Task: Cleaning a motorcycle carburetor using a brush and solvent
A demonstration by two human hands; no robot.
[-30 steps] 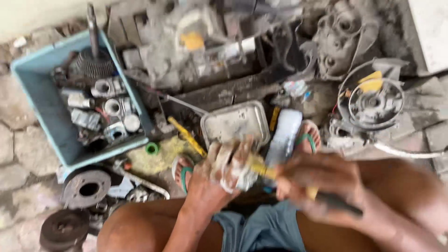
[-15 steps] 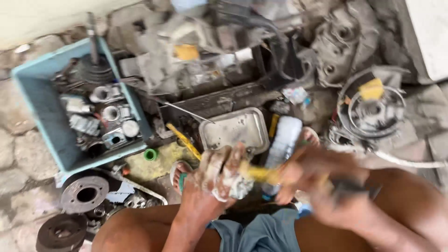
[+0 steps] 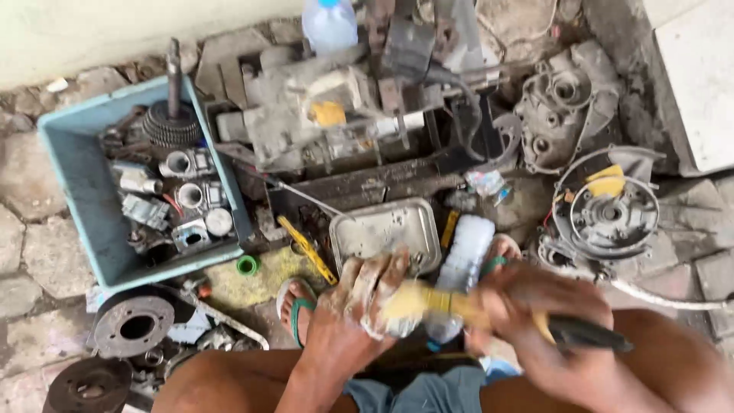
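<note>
L hand (image 3: 359, 306), smeared w/ pale paste, fingers wrapped round a small part I can't make out; R hand (image 3: 535, 313) fingers closed on yellow brush (image 3: 459, 302), blurred, touching that part, above my lap. Metal tray (image 3: 386, 229) just beyond, blue bin (image 3: 84, 214) to the left. Risk as I see it: slick paste, part could slip from the L hand's grip onto the stone floor (image 3: 30, 252).

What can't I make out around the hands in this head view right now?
- Small part in the left hand: hidden by its greasy fingers.
- Yellow tool tip: motion blur.
- Right hand: blurred, grip unclear.
- Plastic bottle base: behind the hands.
</note>
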